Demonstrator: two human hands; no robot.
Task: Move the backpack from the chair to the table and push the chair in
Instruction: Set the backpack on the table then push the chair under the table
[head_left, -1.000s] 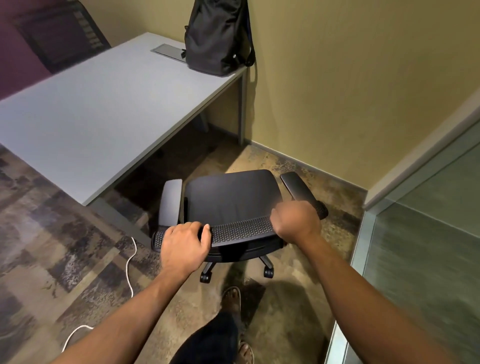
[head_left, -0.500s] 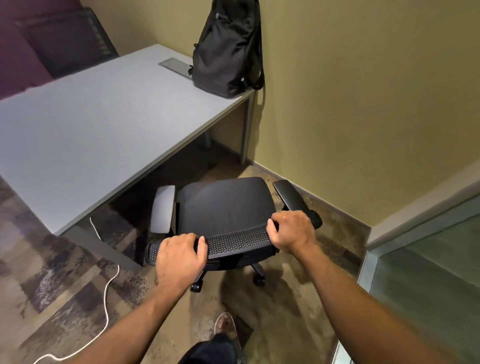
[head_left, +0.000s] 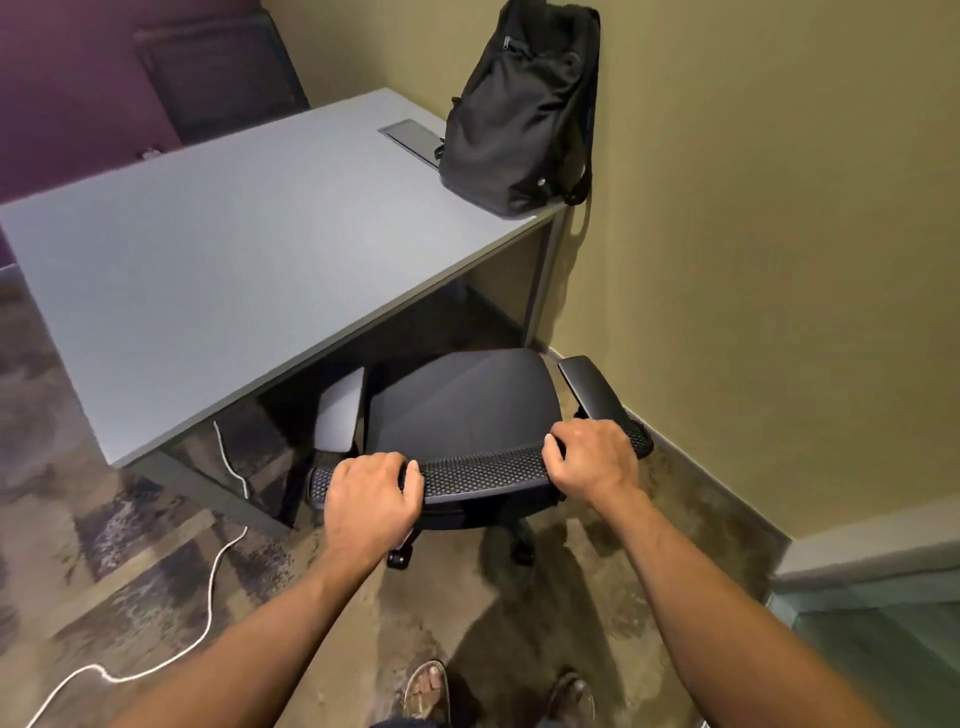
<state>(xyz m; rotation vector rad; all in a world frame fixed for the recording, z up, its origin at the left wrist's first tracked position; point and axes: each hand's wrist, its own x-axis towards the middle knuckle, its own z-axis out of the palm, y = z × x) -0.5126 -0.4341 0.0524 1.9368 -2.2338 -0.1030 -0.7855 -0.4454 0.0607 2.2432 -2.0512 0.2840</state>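
The black backpack (head_left: 522, 109) stands upright on the far right corner of the grey table (head_left: 223, 260), leaning against the yellow wall. Below it, a black office chair (head_left: 462, 400) faces the table, its seat front just under the table's near edge. My left hand (head_left: 371, 501) grips the left part of the chair's mesh back top. My right hand (head_left: 592, 460) grips the right part of the same rim. Both armrests show on either side of the seat.
A white cable (head_left: 208, 597) trails over the patterned carpet at the left, near the table leg (head_left: 543, 280). The yellow wall (head_left: 753, 260) runs close along the chair's right side. Another dark chair (head_left: 218, 78) stands beyond the table. My feet (head_left: 428, 693) show at the bottom.
The chair has rolled forward toward the table, its seat now reaching the table's edge. Both hands stayed gripped on the backrest and moved with it.
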